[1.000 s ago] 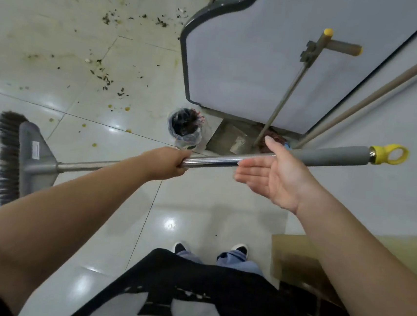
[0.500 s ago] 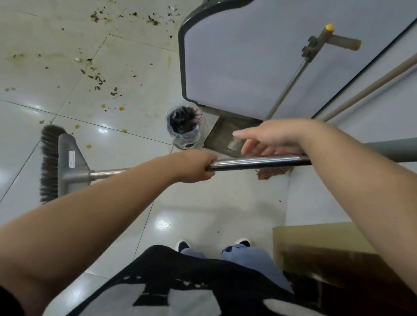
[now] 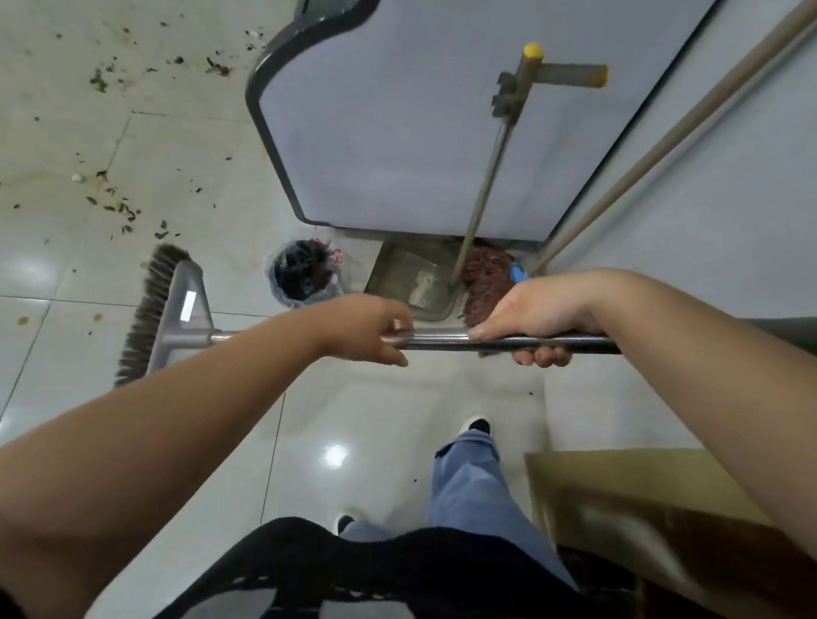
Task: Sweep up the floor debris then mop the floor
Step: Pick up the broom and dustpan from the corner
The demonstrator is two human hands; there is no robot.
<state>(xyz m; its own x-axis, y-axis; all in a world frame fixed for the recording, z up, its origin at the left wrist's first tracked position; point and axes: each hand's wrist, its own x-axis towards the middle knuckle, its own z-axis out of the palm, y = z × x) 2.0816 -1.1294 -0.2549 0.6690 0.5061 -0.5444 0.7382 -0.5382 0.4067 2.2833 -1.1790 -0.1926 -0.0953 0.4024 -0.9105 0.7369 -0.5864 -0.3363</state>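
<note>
I hold a broom with a grey head and dark bristles [image 3: 156,320] out to my left, its metal pole [image 3: 443,337] running level across the view. My left hand [image 3: 369,330] grips the pole near its middle. My right hand [image 3: 535,316] grips it further right, fingers curled under. Dark debris [image 3: 117,206] lies scattered over the pale floor tiles at upper left, with more debris [image 3: 215,66] further off. A grey dustpan [image 3: 414,280] with a long upright handle stands against the cabinet. A reddish mop head [image 3: 487,277] lies beside it.
A large grey cabinet [image 3: 415,110] stands ahead. A small bin lined with a plastic bag [image 3: 302,274] sits at its foot. A wooden mop pole [image 3: 688,126] leans along the wall at right. A brown cardboard box [image 3: 652,507] sits by my right leg.
My right hand, open beside the pole a second ago, now grips it. The broom head has swung in from the far left toward the bin, and I have stepped forward.
</note>
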